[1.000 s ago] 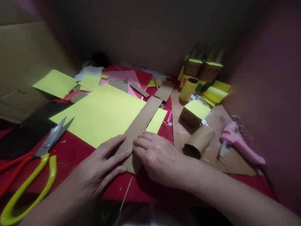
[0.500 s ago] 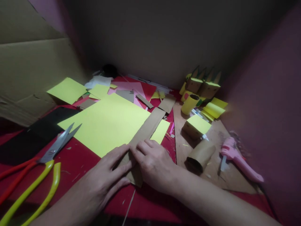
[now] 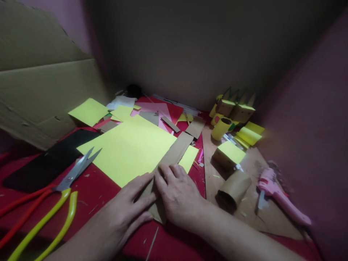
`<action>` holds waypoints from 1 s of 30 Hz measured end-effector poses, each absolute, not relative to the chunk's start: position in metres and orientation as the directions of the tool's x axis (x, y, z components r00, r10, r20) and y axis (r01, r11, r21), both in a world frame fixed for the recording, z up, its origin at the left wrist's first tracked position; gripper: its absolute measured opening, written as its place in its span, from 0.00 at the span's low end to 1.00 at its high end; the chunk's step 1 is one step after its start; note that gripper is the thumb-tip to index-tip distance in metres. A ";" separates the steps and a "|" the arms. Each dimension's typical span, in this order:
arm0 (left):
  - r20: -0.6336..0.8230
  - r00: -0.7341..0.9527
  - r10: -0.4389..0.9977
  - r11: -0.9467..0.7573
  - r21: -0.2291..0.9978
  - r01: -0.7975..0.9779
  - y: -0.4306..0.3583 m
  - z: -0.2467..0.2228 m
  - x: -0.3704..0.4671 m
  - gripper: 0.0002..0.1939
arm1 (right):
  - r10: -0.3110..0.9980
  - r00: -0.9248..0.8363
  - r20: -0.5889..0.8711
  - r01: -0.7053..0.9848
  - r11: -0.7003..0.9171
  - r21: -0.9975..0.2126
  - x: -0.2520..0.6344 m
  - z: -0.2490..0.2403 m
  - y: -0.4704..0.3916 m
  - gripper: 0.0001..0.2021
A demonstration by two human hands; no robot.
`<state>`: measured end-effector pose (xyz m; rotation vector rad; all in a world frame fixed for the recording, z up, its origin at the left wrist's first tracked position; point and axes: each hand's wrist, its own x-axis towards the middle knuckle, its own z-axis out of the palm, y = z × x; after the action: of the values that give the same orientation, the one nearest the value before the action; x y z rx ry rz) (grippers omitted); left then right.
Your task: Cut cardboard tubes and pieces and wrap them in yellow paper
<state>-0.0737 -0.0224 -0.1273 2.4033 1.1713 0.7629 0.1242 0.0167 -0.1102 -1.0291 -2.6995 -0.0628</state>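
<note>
A long brown cardboard strip (image 3: 176, 149) runs slantwise from my hands toward the back, over a large yellow paper sheet (image 3: 127, 148). My left hand (image 3: 125, 206) grips its near end from the left, fingers lying across it and thumb at the lower edge. From the right, my right hand (image 3: 181, 195) has its curled fingers pressed on the strip, close beside the left fingertips. The near end looks bent under the hands, partly hidden by them. Scissors (image 3: 67, 181) with red and yellow handles lie to the left, blades slightly apart.
A black flat sheet (image 3: 49, 159) lies behind the scissors, near a leaning cardboard panel (image 3: 46, 94). At right, a board (image 3: 261, 214) bears a pink glue gun (image 3: 280, 195), a cardboard tube (image 3: 236, 190) and a yellow-topped box (image 3: 230, 154). Paper scraps lie at the back.
The view has tilted slightly, so the tabletop things appear lower and a little to the right. Both hands keep their hold on the cardboard strip, with the right fingers shifted slightly.
</note>
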 end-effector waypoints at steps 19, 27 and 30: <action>-0.042 0.399 0.916 -0.383 0.210 0.900 0.187 -0.040 0.012 0.06 | 0.623 -0.747 0.231 0.626 0.776 -0.070 0.122 -0.104 0.020 0.13; -0.329 0.436 0.837 -0.367 0.252 0.895 0.234 -0.059 0.016 0.11 | 0.624 -0.741 0.247 0.606 0.780 -0.154 0.121 -0.104 0.022 0.12; -0.388 0.428 0.816 -0.349 0.258 0.901 0.247 -0.059 0.015 0.12 | 0.622 -0.743 0.248 0.595 0.783 -0.181 0.121 -0.104 0.023 0.12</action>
<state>0.0152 0.2472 -0.0586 2.2559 1.4552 -0.2650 0.1212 0.0231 -0.1037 -0.9385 -2.6805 0.1286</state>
